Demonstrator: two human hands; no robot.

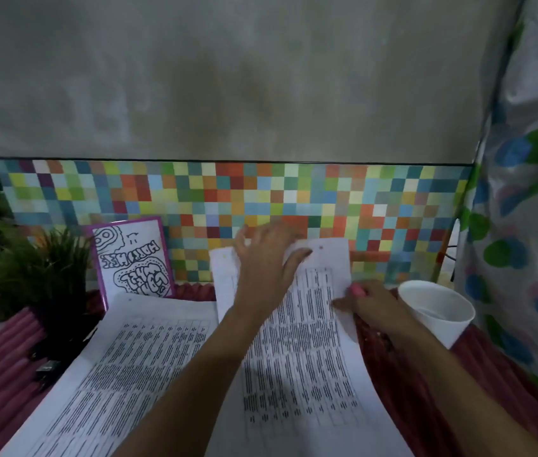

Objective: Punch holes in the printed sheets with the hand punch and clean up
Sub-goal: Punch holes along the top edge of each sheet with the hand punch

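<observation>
Two printed sheets lie on the table. The right sheet point(304, 357) is lifted at its far end, where small punched holes show near the top edge. My left hand point(266, 258) lies flat on its upper part with fingers spread. My right hand point(371, 306) pinches the sheet's right edge; a pink object point(358, 289) shows at the fingers and I cannot tell what it is. The left sheet point(122, 364) lies flat beside it. The hand punch is not visible.
A white paper cup point(435, 311) stands right of my right hand. A purple-framed drawing point(131, 258) leans on the mosaic wall, with a green plant point(53, 265) and a dark object point(48, 367) at left. A patterned curtain point(524, 192) hangs right. The table has a red ribbed cover point(508, 374).
</observation>
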